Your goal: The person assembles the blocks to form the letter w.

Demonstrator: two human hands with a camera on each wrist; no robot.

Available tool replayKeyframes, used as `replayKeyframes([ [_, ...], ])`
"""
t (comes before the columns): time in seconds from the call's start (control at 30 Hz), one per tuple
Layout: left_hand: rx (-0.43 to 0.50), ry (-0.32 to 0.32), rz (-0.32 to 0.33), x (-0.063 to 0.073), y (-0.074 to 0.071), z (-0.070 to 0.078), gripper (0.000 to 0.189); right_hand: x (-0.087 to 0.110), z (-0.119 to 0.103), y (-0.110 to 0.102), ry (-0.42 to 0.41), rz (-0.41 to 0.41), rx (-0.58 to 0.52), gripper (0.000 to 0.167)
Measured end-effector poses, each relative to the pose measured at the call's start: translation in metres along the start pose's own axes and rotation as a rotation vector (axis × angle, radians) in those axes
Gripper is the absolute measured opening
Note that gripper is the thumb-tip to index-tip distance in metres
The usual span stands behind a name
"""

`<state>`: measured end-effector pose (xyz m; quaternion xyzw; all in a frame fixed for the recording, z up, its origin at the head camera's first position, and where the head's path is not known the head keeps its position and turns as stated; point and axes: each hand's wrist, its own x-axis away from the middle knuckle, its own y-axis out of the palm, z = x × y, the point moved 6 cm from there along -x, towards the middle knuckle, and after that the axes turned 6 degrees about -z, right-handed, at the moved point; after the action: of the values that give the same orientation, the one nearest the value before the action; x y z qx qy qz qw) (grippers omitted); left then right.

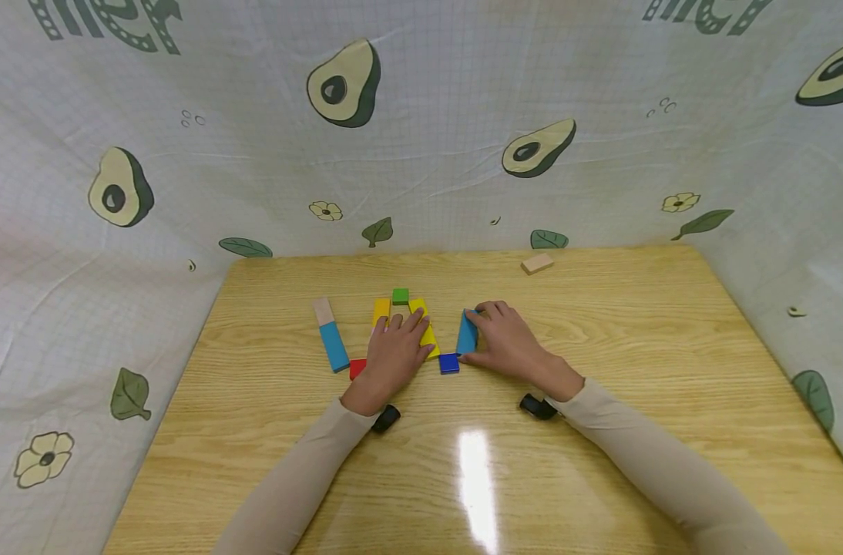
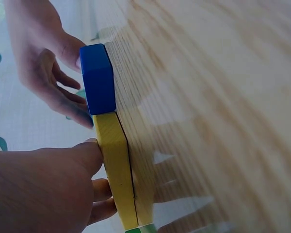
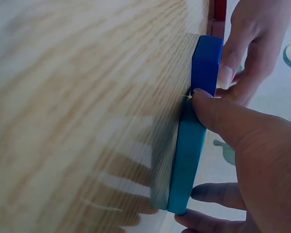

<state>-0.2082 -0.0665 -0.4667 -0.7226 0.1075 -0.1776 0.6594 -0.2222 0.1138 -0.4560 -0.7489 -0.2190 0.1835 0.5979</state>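
Observation:
My right hand (image 1: 508, 343) pinches a light blue block (image 1: 466, 335) lengthwise, thumb at the near end and a fingertip at the far end. The right wrist view shows that block (image 3: 188, 153) lying on the table, its near end against a small dark blue block (image 3: 206, 60). My left hand (image 1: 394, 351) rests over the yellow blocks (image 1: 431, 341) with fingers spread, its thumb touching their side. The yellow near end meets the dark blue block (image 1: 449, 364). A green block (image 1: 401, 296) and an orange-yellow block (image 1: 381, 307) lie past the left fingers; the left hand partly covers a red block (image 1: 357, 369).
Left of the hands, another light blue block (image 1: 334, 347) lies end to end with a plain wooden block (image 1: 323, 311). A second plain wooden block (image 1: 537, 264) lies near the table's back edge. An avocado-patterned cloth (image 1: 435, 139) encloses the table (image 1: 636, 347) behind and at the sides.

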Motion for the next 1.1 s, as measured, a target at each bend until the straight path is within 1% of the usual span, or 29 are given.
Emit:
replayKeyframes([
  [0.27, 0.007, -0.004, -0.006, 0.000, 0.000, 0.000, 0.057, 0.001, -0.003, 0.000, 0.000, -0.007, 0.017, 0.086],
  [0.4, 0.007, -0.003, -0.004, 0.001, 0.000, 0.000, 0.057, 0.004, -0.003, -0.005, 0.001, -0.011, -0.009, 0.085],
  [0.53, 0.013, 0.002, 0.003, 0.001, 0.000, 0.000, 0.056, 0.007, 0.002, -0.013, 0.024, -0.015, -0.041, 0.082],
  [0.63, 0.017, 0.005, 0.007, 0.002, 0.000, 0.000, 0.056, 0.010, 0.011, -0.018, 0.056, -0.013, -0.058, 0.078],
  [0.73, 0.013, 0.007, 0.016, 0.002, -0.001, 0.000, 0.056, 0.012, 0.022, -0.023, 0.088, 0.007, -0.064, 0.073],
  [0.9, -0.009, 0.008, 0.029, 0.003, -0.001, 0.000, 0.056, 0.013, 0.048, -0.031, 0.161, 0.044, -0.068, 0.068],
  [1.1, -0.022, 0.006, 0.028, 0.003, -0.001, 0.001, 0.056, 0.013, 0.081, -0.040, 0.258, 0.086, -0.090, 0.068],
])
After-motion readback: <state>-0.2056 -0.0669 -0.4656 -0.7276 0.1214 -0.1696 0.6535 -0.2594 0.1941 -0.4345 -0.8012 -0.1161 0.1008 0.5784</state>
